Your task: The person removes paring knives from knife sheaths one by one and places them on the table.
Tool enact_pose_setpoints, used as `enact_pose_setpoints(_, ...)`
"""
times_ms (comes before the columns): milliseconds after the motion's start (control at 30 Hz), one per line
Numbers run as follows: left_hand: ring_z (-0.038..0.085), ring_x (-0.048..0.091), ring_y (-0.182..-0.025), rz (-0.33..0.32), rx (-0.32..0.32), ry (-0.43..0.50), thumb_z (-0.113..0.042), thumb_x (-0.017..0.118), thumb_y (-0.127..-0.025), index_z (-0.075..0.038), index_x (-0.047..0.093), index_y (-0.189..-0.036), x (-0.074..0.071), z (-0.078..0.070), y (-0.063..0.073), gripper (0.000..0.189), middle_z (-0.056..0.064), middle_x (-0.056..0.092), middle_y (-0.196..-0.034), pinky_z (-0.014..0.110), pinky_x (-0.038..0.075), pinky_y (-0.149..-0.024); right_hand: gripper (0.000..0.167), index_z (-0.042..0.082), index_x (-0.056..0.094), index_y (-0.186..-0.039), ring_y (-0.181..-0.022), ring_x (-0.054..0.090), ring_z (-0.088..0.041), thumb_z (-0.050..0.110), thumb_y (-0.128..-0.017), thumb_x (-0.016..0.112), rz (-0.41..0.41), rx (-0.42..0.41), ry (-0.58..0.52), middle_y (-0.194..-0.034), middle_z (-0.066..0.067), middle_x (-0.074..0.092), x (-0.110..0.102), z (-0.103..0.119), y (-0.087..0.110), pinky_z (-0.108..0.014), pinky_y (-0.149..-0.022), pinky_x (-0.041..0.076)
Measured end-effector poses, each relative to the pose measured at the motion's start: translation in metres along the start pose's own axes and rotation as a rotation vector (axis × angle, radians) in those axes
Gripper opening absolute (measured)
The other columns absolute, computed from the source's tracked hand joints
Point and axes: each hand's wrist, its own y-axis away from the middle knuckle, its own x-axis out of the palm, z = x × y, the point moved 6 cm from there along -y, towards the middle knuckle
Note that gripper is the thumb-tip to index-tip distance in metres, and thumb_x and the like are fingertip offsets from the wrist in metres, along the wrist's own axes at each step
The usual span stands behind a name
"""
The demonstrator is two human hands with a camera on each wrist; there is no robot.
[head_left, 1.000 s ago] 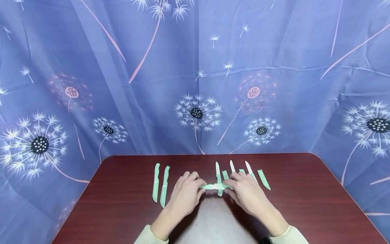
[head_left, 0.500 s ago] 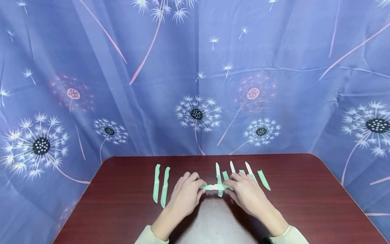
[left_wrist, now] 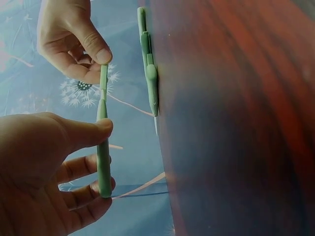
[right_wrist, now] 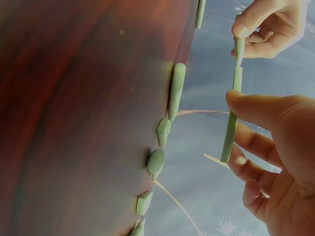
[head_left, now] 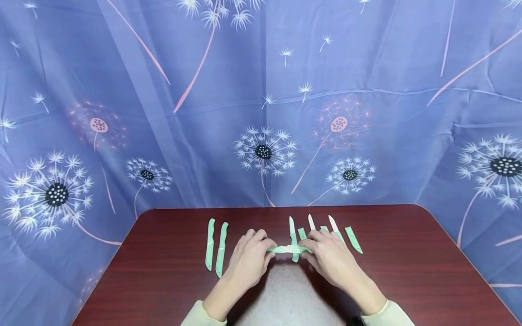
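In the head view my left hand (head_left: 249, 256) pinches the mint-green handle of a paring knife (head_left: 277, 249). My right hand (head_left: 331, 257) pinches its green blade sheath (head_left: 295, 249), in line with the knife. A short strip of pale blade shows between handle and sheath; the rest of the blade lies inside. Thumb and fingers hold the handle (left_wrist: 103, 167) from opposite sides in the left wrist view. In the right wrist view the sheath (right_wrist: 230, 137) is gripped the same way, both pieces held above the table.
Unsheathed knives (head_left: 294, 242) and loose sheaths (head_left: 353, 240) lie on the dark red table (head_left: 408, 271), behind and beside the right hand, which partly covers some. Two sheathed knives (head_left: 210, 244) lie left of the left hand. A blue dandelion-print curtain (head_left: 204, 149) hangs behind the table.
The view has shifted very slightly. Both hands keep their hold, and the strip of blade between handle and sheath looks the same.
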Motion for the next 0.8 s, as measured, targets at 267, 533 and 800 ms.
enact_pose_setpoints(267,0.017,0.052,-0.085,-0.004,-0.004,0.002,-0.023,0.087,-0.089,-0.024,0.082,-0.104,-0.0011,0.002,-0.0005,0.016,-0.008,0.063,-0.096,0.027,0.041,-0.068,0.03,0.022,0.082,-0.103,-0.082,0.055,-0.016,0.019,-0.077,0.096,0.006,-0.001,-0.007,-0.094,0.008,0.066,-0.0013,-0.0004,-0.0018,-0.034,-0.068,0.041)
enact_pose_setpoints(533,0.017,0.053,-0.086,0.002,-0.019,0.011,-0.024,0.086,-0.09,-0.024,0.082,-0.105,-0.0011,0.0034,-0.0005,0.016,-0.009,0.063,-0.096,0.028,0.044,-0.069,0.03,0.021,0.081,-0.103,-0.082,0.056,-0.017,0.018,-0.077,0.096,0.006,0.005,-0.012,-0.094,0.008,0.066,-0.0014,-0.0015,-0.0013,-0.036,-0.07,0.045)
enact_pose_setpoints(800,0.017,0.052,-0.085,-0.007,-0.013,0.011,-0.023,0.087,-0.089,-0.024,0.082,-0.104,-0.0031,0.0031,-0.0003,0.017,-0.009,0.063,-0.096,0.027,0.041,-0.069,0.03,0.023,0.082,-0.102,-0.082,0.056,-0.017,0.02,-0.077,0.097,0.012,0.014,-0.014,-0.094,0.008,0.067,0.0004,-0.0029,-0.0013,-0.034,-0.069,0.042)
